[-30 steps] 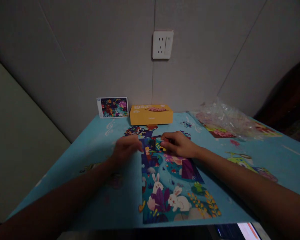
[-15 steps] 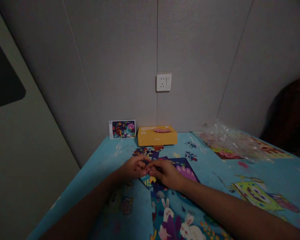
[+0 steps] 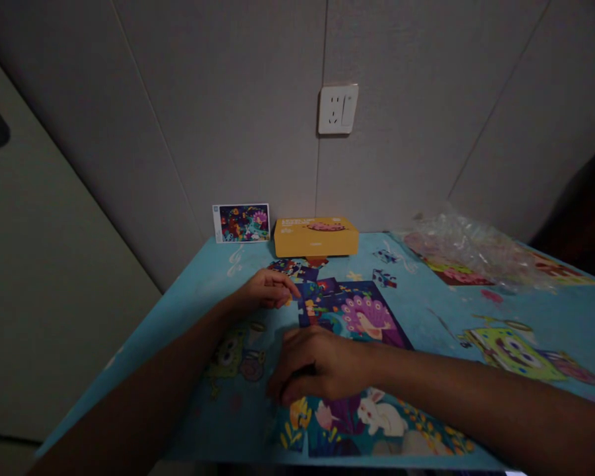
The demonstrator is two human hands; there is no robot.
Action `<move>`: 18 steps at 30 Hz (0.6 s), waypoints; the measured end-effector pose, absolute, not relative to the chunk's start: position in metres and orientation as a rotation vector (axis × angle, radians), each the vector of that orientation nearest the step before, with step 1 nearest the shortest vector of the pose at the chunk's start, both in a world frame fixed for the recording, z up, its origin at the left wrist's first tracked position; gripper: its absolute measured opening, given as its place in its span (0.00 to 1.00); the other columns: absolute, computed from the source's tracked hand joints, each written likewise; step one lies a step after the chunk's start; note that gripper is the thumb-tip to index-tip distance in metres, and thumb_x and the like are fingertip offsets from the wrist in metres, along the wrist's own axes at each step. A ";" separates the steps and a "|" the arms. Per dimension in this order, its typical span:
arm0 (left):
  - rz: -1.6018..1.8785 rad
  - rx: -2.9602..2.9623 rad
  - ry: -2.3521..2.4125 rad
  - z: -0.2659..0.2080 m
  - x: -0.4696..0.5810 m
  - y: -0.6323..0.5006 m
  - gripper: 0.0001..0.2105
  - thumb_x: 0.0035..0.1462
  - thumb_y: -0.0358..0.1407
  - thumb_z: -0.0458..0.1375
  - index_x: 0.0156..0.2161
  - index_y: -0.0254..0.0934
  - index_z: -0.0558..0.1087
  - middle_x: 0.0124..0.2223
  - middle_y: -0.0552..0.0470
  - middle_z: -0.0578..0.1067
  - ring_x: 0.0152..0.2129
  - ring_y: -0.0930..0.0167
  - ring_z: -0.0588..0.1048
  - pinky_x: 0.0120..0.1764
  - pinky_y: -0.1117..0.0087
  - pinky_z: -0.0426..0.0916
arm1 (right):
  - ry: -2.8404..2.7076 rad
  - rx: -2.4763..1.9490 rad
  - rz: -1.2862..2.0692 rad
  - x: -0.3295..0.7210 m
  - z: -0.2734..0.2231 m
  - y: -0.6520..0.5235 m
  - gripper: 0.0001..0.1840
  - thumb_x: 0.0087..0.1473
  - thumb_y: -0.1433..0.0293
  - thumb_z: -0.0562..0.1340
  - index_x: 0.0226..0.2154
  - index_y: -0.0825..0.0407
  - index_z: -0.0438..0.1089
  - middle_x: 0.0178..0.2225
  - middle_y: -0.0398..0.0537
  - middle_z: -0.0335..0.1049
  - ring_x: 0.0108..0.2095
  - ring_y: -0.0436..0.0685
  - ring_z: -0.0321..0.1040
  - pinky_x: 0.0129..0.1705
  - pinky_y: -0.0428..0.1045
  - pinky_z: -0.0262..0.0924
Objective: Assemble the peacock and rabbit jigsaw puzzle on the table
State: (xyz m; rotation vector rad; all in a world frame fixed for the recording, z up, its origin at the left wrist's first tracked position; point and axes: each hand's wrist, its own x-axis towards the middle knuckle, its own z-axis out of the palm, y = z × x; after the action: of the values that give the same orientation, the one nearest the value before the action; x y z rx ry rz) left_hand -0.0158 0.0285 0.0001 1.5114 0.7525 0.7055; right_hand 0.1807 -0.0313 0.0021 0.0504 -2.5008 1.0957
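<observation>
A partly assembled jigsaw puzzle (image 3: 369,324) with a pink peacock and white rabbits lies in front of me. My left hand (image 3: 265,291) rests near its upper left edge, index finger stretched toward a dark blue piece and the other fingers loosely bent. My right hand (image 3: 322,363) reaches across the puzzle, slightly blurred. Its bent fingers point down at the top of a puzzle piece (image 3: 292,433) with a yellow flower and leaves, which sits at the puzzle's lower left corner. The fingertips partly cover that piece, and the hand hides the puzzle's left middle.
Behind the puzzle are joined loose pieces (image 3: 292,270), a yellow box (image 3: 316,246) and a picture card (image 3: 242,223) leaning on the wall. Crumpled clear plastic (image 3: 469,248) covers printed sheets at right. The blue patterned tablecloth (image 3: 446,370) ends at the near edge.
The hands have parted. My right hand has come nearer with the yellow-flower puzzle piece, down to the puzzle's lower left corner. My left hand stays by the upper edge. The view has tilted down.
</observation>
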 end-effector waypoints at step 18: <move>0.633 1.581 0.785 0.004 -0.016 0.028 0.21 0.49 0.46 0.64 0.39 0.26 0.77 0.22 0.53 0.69 0.15 0.79 0.57 0.18 0.75 0.45 | -2.710 0.159 0.732 0.184 0.000 -0.033 0.07 0.56 0.68 0.65 0.35 0.56 0.77 0.31 0.47 0.72 0.37 0.52 0.66 0.47 0.48 0.57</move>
State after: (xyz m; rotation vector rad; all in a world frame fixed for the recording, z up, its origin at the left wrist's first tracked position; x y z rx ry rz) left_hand -0.0162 0.0284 0.0044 1.5815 0.7848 0.6330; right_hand 0.1835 -0.0334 0.0003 0.1593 -2.7096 0.7315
